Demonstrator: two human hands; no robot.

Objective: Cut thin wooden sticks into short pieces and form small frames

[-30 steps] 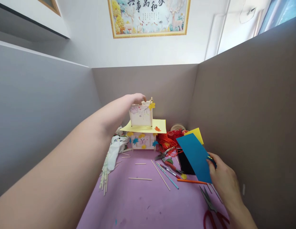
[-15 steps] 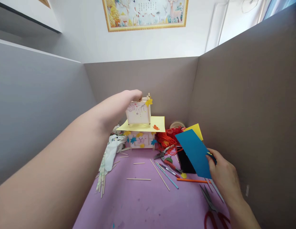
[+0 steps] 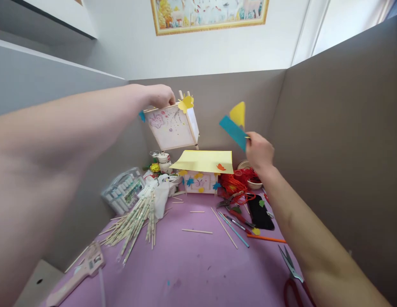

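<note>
The stick-framed box is gripped by its top edge in the left hand, presumably so the painted panel is spared, and is held tilted, above and left of the yellow sheet (the lower box is roofed by it). Blue card and yellow card are apparently pinched in the right hand, finger placement being blurred.

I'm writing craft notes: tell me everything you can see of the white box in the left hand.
The white box looks like paper panels on a frame of thin wooden sticks. Purple and red marks decorate its front; a yellow cutout sits at the top right corner, something blue at the top left. The left hand grips its top, holding it tilted, seemingly clear of the yellow sheet.
</note>
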